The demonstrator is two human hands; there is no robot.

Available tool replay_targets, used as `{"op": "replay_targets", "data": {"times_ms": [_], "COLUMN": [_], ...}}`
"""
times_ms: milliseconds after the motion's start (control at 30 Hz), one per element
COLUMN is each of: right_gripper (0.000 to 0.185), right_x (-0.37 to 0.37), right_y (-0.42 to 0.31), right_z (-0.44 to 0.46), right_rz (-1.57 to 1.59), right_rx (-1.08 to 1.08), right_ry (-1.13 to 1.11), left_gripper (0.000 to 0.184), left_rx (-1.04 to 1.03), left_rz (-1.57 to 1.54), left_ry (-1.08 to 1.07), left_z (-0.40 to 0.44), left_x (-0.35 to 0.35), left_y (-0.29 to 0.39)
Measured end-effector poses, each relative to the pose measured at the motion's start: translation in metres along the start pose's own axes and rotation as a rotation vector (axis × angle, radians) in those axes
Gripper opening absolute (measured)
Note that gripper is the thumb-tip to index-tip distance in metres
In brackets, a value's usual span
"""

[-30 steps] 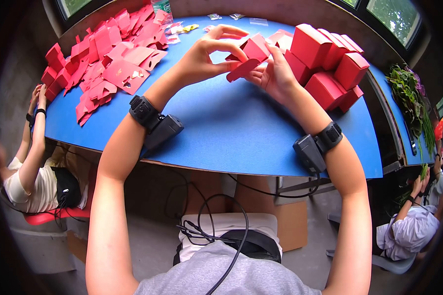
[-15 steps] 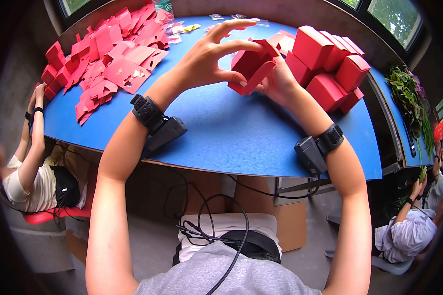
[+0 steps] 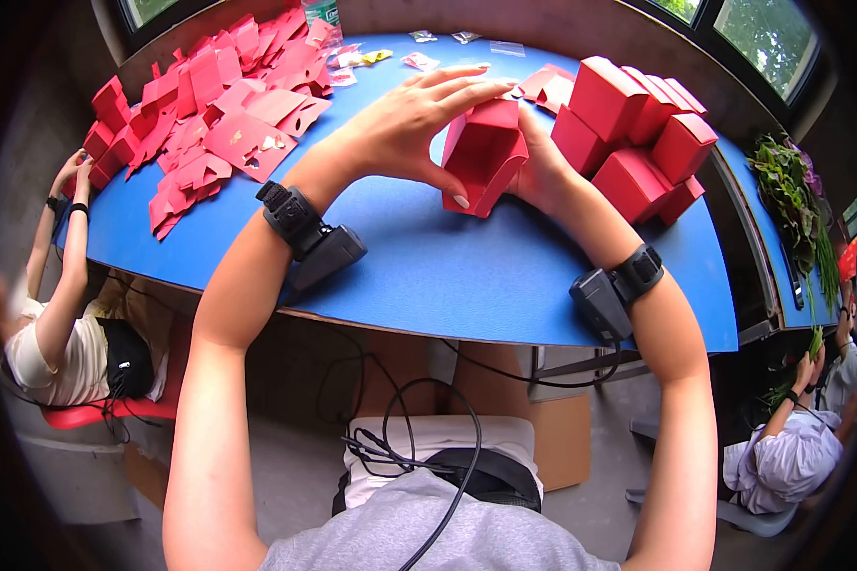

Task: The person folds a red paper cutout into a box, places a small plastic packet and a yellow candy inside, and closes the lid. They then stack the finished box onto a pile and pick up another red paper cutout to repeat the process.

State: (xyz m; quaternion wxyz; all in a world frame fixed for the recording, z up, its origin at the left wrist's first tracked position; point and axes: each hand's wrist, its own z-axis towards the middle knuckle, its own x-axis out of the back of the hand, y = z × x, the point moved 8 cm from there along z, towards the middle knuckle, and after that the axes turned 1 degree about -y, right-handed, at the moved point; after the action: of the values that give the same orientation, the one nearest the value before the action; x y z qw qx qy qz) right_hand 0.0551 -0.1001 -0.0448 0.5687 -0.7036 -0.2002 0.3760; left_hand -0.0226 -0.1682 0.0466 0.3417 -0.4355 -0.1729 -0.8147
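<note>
A red paper box [image 3: 486, 157] is held between both hands above the blue table [image 3: 419, 257], its open end facing me so that its hollow inside shows. My left hand [image 3: 419, 119] grips it from the left, thumb at the lower edge and fingers across the top. On the other side, my right hand [image 3: 541, 157] closes around the box's right wall; its fingers are partly hidden behind the box. Just right of that hand stands a stack of finished-looking red boxes [image 3: 607, 95].
Flattened and part-folded red card pieces [image 3: 243, 133] are heaped at the left. Small plastic packets [image 3: 419, 61] and a bottle [image 3: 322, 13] lie or stand near the back. A co-worker [image 3: 67, 343] sits at left, another [image 3: 786, 447] at right beside leafy plants [image 3: 790, 190].
The box has turned so its opening points toward me, and it sits slightly lower. My left fingers have come down onto its top edge.
</note>
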Motion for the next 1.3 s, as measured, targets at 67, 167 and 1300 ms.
{"op": "replay_targets", "data": {"times_ms": [67,167,1300], "right_gripper": [0.064,0.063,0.028], "right_x": [0.011,0.015,-0.006], "right_y": [0.001,-0.001,-0.089], "right_z": [0.004,0.007,-0.036], "right_rz": [-0.009,0.009,-0.483], "right_rx": [-0.011,0.029,0.820], "right_ry": [-0.042,0.021,0.215], "left_gripper": [0.099,0.098,0.064], "left_rx": [-0.013,-0.070,0.490], "left_rz": [-0.048,-0.023,-0.375], "left_ry": [0.023,0.040,-0.202], "left_z": [0.001,0.004,-0.009], "left_x": [0.002,0.006,-0.023], "left_y": [0.003,0.011,-0.029]}}
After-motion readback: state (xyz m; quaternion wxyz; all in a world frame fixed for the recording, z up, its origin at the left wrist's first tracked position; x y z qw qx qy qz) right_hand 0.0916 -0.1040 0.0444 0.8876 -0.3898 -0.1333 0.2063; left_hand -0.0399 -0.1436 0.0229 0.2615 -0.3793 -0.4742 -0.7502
